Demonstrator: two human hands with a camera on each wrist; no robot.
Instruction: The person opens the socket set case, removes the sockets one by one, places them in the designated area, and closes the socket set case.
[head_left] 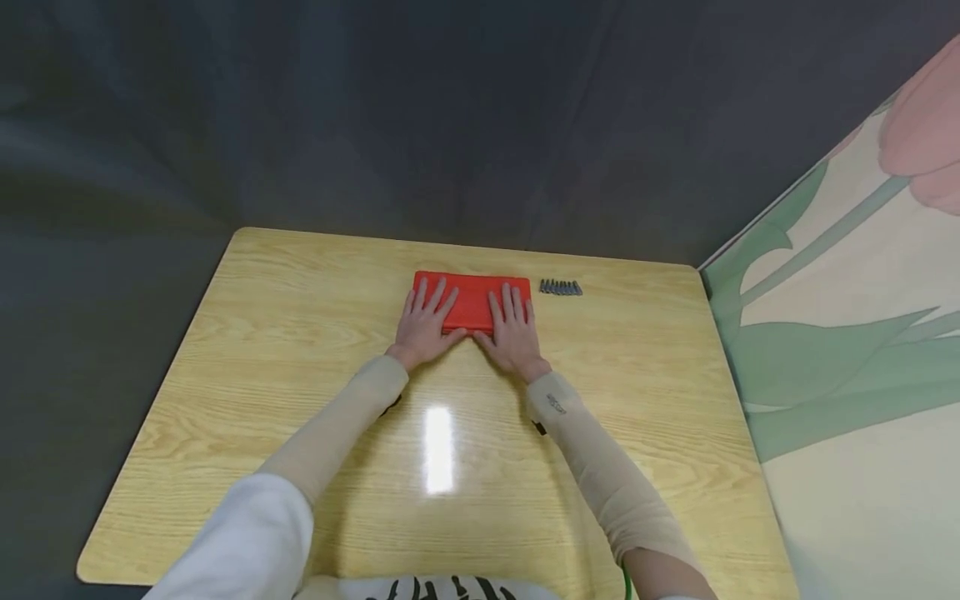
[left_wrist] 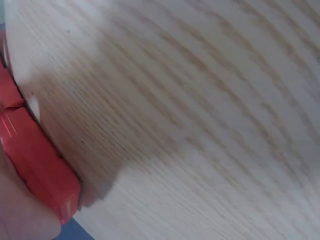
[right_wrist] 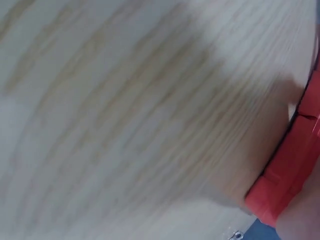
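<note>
The red case (head_left: 471, 300) lay near the table's (head_left: 300, 350) far edge, left hand (head_left: 423, 325) and right hand (head_left: 513, 333) spread flat on it, apparently steadying it; bits (head_left: 560, 287) lay just beside.

No readable text
A small dark mark on the beige right sleeve (head_left: 556, 404) is too tiny to read.

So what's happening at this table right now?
A person rests both hands flat on a flat red rectangular case lying on a light wooden table. The left hand covers its left part, the right hand its right. A short row of small dark metal bits lies just right of it.
</note>
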